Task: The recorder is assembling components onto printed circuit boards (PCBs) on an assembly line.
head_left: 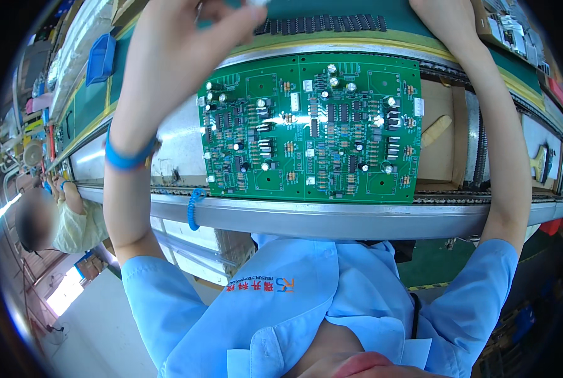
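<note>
Pinching a small whitish piece [256, 2] narrowly in our left hand [190, 41], we are holding it beyond the far edge of the wide green rectangular circuit board [301, 142]. Our right hand [439, 7] is showing beyond the board's far right corner, mostly cut off, so we cannot tell its grip. Small black rectangular chips [322, 24] are sitting in a row just beyond the board.

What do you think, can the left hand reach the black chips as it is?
Probably yes: the left hand is close to the left end of the row of black chips, and nothing visible blocks the way. It seems to hold a small whitish piece, though, which may hamper it.
</note>
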